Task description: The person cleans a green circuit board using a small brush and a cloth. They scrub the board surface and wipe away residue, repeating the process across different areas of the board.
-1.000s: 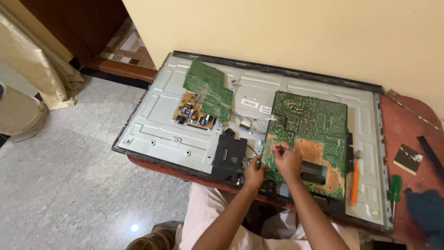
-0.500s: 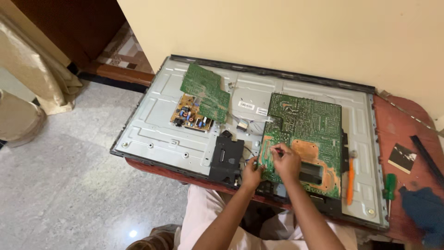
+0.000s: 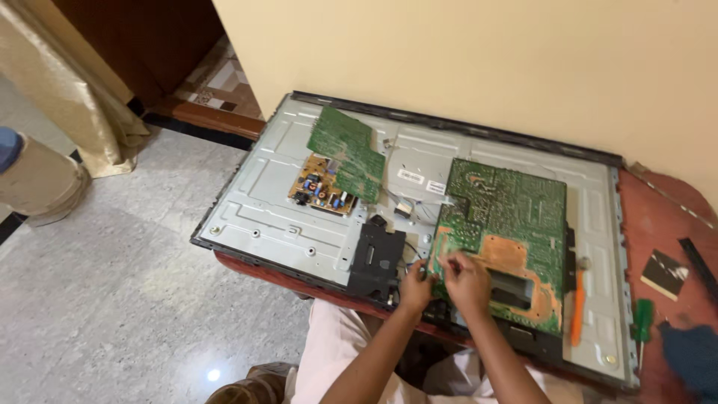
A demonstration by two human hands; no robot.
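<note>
A flat television back panel (image 3: 284, 202) of grey metal lies face down on a red table (image 3: 666, 224). A large green circuit board (image 3: 508, 217) rests on its right half. My left hand (image 3: 415, 288) pinches the board's near left corner. My right hand (image 3: 467, 280) sits beside it on the board's lower left edge, fingers curled over something too small to make out. A smaller green board (image 3: 348, 150) and a tan board with components (image 3: 318, 187) lie on the panel's left half. A black plastic block (image 3: 378, 258) sits just left of my left hand.
An orange-handled tool (image 3: 577, 307) lies on the panel right of the big board. A green-handled screwdriver (image 3: 642, 318), a small black card (image 3: 664, 273) and dark blue cloth (image 3: 692, 355) lie on the table's right end. A gold curtain (image 3: 67, 97) hangs at left.
The view has shifted a little, so the panel sits further right and lower in frame. Both hands stay at the big board's near left corner with small finger movements.
</note>
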